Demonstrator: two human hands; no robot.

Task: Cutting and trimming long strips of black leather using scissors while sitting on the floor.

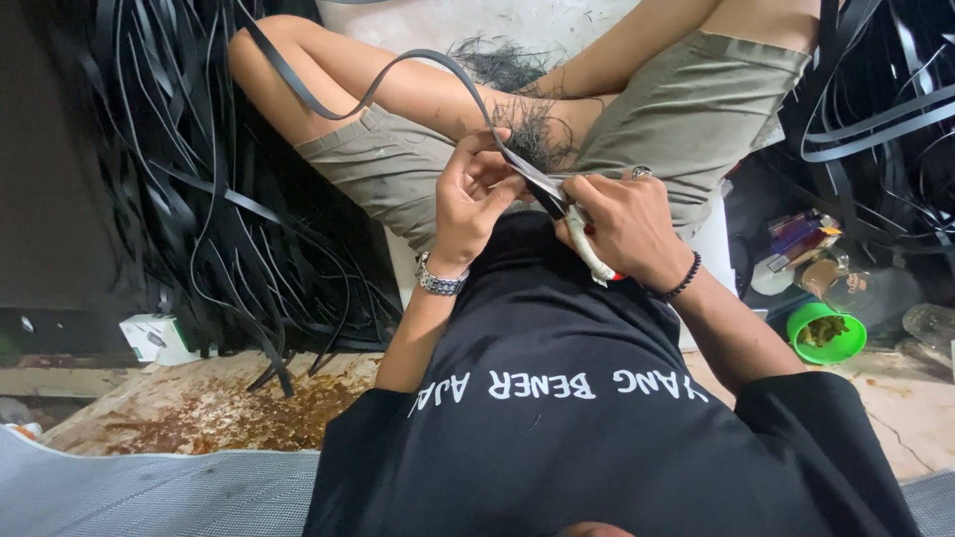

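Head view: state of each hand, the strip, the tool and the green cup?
Left hand: pinching the strip.
Right hand: gripping the tool, ring on one finger.
Strip: black, looped over the knee, end held between both hands.
Tool: white handle, tip on the strip.
Green cup: upright on the floor, debris inside.

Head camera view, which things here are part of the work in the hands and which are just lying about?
In hand:
left hand
right hand
black strip
white-handled cutting tool

Lying about:
green cup
small white box
heaps of black strips
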